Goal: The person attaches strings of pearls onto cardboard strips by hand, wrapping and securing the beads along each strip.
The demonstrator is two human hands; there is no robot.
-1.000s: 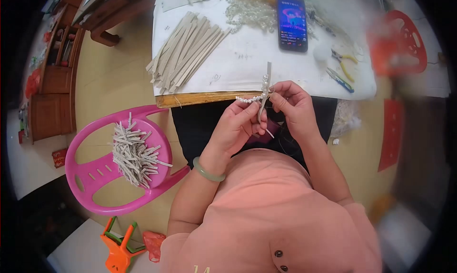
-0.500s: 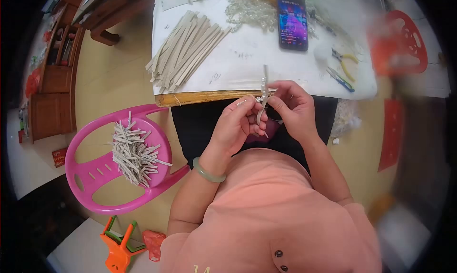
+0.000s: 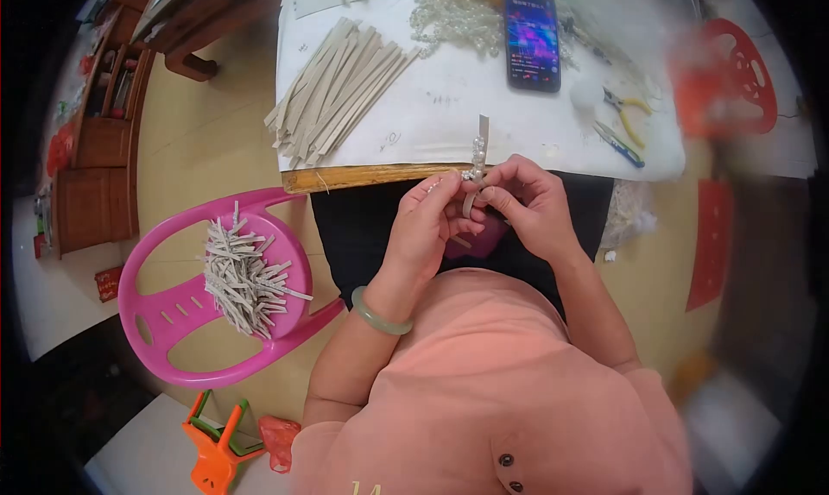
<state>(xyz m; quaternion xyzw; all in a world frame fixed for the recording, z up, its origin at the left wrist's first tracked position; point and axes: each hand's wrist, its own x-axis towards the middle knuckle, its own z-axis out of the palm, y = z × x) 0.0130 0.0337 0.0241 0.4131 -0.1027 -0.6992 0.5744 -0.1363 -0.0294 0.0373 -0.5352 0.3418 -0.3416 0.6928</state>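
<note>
My left hand is closed on a narrow grey strip that stands upright, its lower part passing between my fingers. Small clear and white beads lie against the strip, and a few show along my left fingertips. From the other side my right hand pinches at the beads and strip, thumb and forefinger close together. What exactly lies between those right fingertips is too small to make out. Both hands are in front of my body, just off the table's front edge.
On the white-covered table lie a pile of long grey strips, a heap of clear beads, a lit phone, yellow-handled pliers and blue-handled cutters. A pink chair at left holds bead-wrapped strips.
The strip has turned so more of its flat face shows. My right hand has shifted slightly down, its fingers drawn closer to the beads. My left hand stays nearly in place.
</note>
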